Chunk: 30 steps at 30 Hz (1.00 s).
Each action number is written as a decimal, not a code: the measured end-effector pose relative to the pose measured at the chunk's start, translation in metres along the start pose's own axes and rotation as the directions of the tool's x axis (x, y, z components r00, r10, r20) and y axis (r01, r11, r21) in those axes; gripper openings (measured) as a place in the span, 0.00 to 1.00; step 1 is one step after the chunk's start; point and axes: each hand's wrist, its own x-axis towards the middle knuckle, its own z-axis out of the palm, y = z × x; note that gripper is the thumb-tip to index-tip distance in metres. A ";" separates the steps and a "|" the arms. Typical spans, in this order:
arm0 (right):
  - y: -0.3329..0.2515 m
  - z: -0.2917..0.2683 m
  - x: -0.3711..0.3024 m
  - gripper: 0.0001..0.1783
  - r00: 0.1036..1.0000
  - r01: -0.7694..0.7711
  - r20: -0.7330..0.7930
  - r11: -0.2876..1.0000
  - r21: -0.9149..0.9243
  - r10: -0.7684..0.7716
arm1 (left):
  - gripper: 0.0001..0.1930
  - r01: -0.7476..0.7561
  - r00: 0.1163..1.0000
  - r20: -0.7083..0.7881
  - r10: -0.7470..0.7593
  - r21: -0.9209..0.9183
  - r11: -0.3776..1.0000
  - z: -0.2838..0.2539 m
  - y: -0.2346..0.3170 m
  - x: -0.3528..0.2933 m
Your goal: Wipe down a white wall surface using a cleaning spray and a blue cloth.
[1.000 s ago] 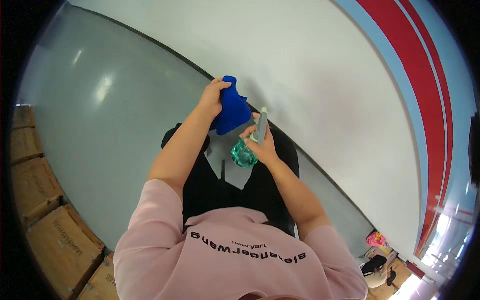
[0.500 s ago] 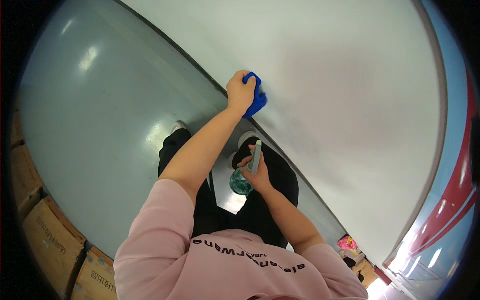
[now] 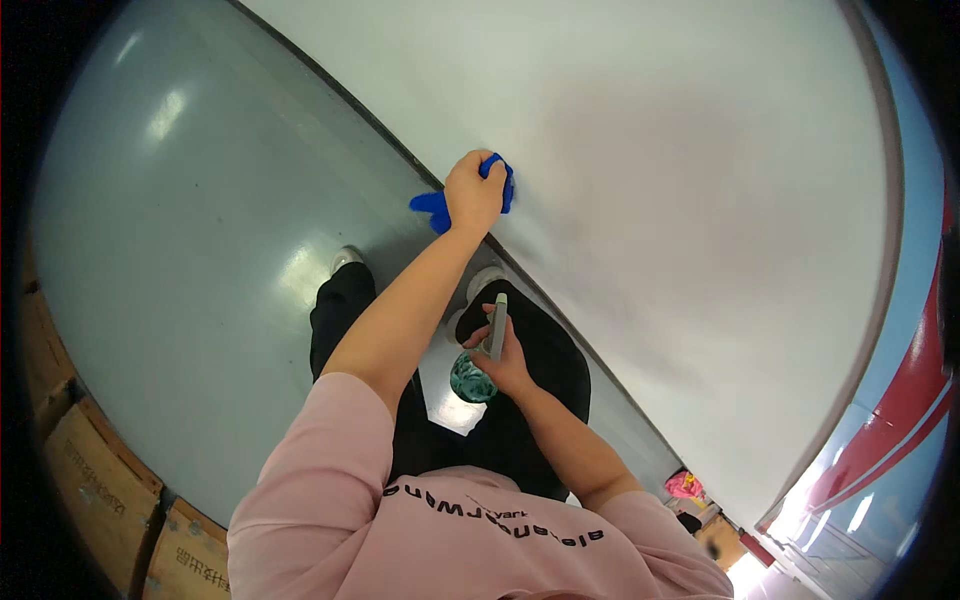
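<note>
A blue cloth (image 3: pixel 506 190) is bunched in my left hand (image 3: pixel 472 195), whose fingers are wrapped round it. This hand presses the cloth against a large white panel (image 3: pixel 650 250), close to its dark edge. A loose flap of the cloth sticks out to the left, past the edge and over the floor. Lower down, near my right thigh, my right hand (image 3: pixel 508 360) is closed round the neck of a spray bottle (image 3: pixel 472 380). The bottle has a green patterned, see-through body and a grey head with a pale tip; it is held apart from the panel.
Grey glossy floor (image 3: pixel 180 260) lies left of the panel's edge. Cardboard boxes (image 3: pixel 95 490) line the lower left. A blue and red wall (image 3: pixel 905 360) stands beyond the panel's right edge. A pink bundle (image 3: pixel 685 485) lies near the panel's lower corner.
My left hand has shifted slightly left and down with the cloth, and a flap has swung out to its left. The bottle in my right hand has moved a little left and down.
</note>
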 end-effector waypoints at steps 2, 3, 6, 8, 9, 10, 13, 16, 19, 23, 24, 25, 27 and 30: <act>0.002 0.001 0.000 0.43 1.000 -0.005 0.003 1.000 -0.021 0.005 | 0.09 -0.116 0.991 -0.076 0.112 -0.045 0.992 0.000 0.001 -0.001; 0.002 -0.001 0.000 0.42 1.000 -0.008 0.012 0.999 -0.044 0.008 | 0.09 -0.113 0.991 -0.074 0.110 -0.044 0.993 0.000 0.003 -0.003; 0.000 0.001 0.001 0.41 1.000 0.006 0.009 0.998 0.055 -0.006 | 0.09 -0.128 0.988 -0.096 0.123 -0.042 0.991 0.000 0.006 -0.006; -0.003 0.001 -0.001 0.41 1.000 -0.011 0.009 0.998 0.070 0.010 | 0.09 -0.186 0.974 -0.136 0.181 -0.018 0.982 0.001 0.001 -0.005; -0.003 0.001 -0.002 0.41 1.000 -0.028 0.007 0.996 0.079 0.028 | 0.09 -0.187 0.974 -0.132 0.183 -0.016 0.982 0.002 -0.002 -0.004; -0.002 0.000 -0.002 0.41 1.000 -0.028 0.003 0.996 0.082 0.028 | 0.09 -0.139 0.982 -0.137 0.131 -0.048 0.989 0.003 -0.004 -0.002; 0.000 -0.002 -0.003 0.41 1.000 -0.014 0.016 0.999 0.045 0.013 | 0.09 -0.035 0.990 -0.141 0.026 -0.064 0.997 0.002 -0.013 0.007; 0.004 -0.005 -0.004 0.41 1.000 -0.005 -0.010 0.998 0.063 0.005 | 0.10 0.002 0.997 -0.080 -0.007 -0.067 0.998 0.002 0.000 -0.002; 0.002 -0.007 -0.006 0.41 1.000 -0.020 -0.012 0.998 0.051 0.021 | 0.10 -0.010 1.000 -0.005 0.010 -0.096 0.995 -0.002 0.013 -0.010; -0.001 0.001 -0.009 0.41 0.999 -0.033 0.008 0.998 0.047 0.033 | 0.10 0.166 0.982 -0.072 -0.176 -0.129 0.978 -0.004 -0.015 0.008; -0.001 -0.001 -0.009 0.41 0.999 -0.040 0.007 0.999 0.034 0.040 | 0.10 0.021 0.991 -0.131 -0.022 -0.008 1.000 -0.006 -0.011 0.007; 0.000 -0.002 -0.009 0.41 0.999 -0.038 0.008 0.999 0.029 0.038 | 0.10 0.021 0.991 -0.134 -0.022 -0.013 1.000 -0.004 -0.006 0.004; 0.001 -0.003 -0.009 0.41 0.999 -0.033 -0.002 0.999 0.011 0.033 | 0.10 -0.040 0.996 -0.082 0.036 -0.050 0.998 -0.003 0.015 -0.012; 0.001 -0.006 -0.011 0.42 1.000 -0.016 0.010 1.000 0.016 0.015 | 0.08 -0.172 0.982 -0.115 0.152 -0.199 0.965 -0.011 0.044 -0.014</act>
